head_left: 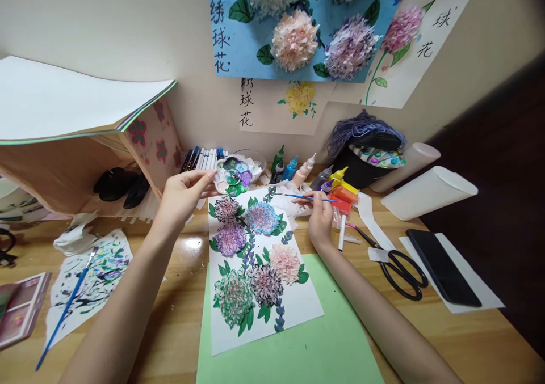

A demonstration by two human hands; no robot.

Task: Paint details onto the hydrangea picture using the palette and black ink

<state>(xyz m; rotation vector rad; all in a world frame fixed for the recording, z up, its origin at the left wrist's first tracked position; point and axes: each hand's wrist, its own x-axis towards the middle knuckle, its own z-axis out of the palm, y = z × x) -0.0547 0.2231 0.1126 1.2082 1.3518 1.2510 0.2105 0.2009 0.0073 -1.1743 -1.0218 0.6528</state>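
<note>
My left hand (189, 188) grips the edge of a small paint palette (233, 175) smeared with green, purple and dark paint, held at the far left corner of the picture. In my right hand (318, 216) is a thin blue paintbrush (304, 197), its tip pointing left at a small painted sprig near the sheet's top edge. Whether the tip touches the paper I cannot tell. Below lies the white sheet (300, 310) with several textured pompom flowers, green leaves and purple sprigs. A light green sheet (336, 327) lies under it.
Paint bottles (290, 167), markers (204, 160) and a black pot (361, 165) line the wall. To the right are scissors (402, 270) and a black phone (443, 266). Another brush (68, 304) rests on paint-stained paper (104, 285) at left, before a cardboard box (149, 129).
</note>
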